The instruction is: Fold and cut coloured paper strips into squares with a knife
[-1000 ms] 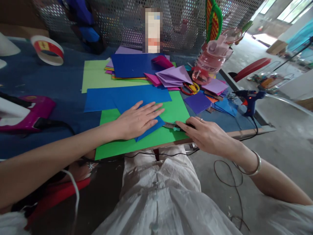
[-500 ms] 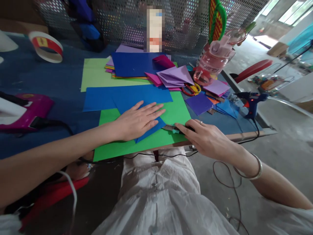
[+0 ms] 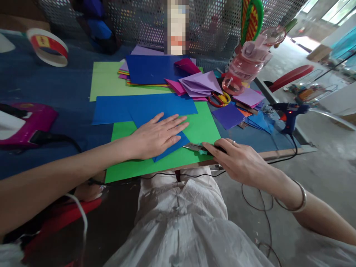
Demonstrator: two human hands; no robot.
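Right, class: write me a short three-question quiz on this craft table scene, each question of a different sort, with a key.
1. True or false: the left hand lies flat on the folded blue paper sheet.
2. Which does the right hand grip? A) red-and-yellow scissors B) slim utility knife with a teal slider C) blue glue gun
3. Fill in: the blue paper rests on a large ____ paper sheet.

Key
1. True
2. B: its blade end points at the blue paper's edge.
3. Green
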